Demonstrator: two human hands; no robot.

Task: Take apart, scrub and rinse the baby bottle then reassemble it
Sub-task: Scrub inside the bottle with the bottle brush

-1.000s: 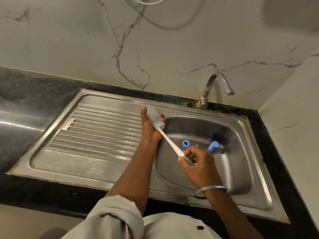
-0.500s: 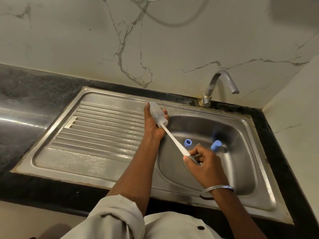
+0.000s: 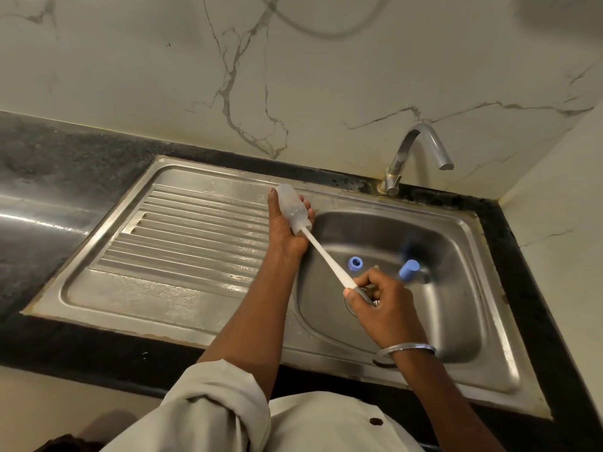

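Scrubbing stage: gripping bottle in left hand over sink, pinching brush handle in right hand, pushing it into the neck. Lying detached below: blue ring, blue cap. Remaining, presumably: rinsing, reassembling.

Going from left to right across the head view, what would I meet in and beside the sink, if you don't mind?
Ribbed drainboard → baby bottle → blue ring → blue cap.
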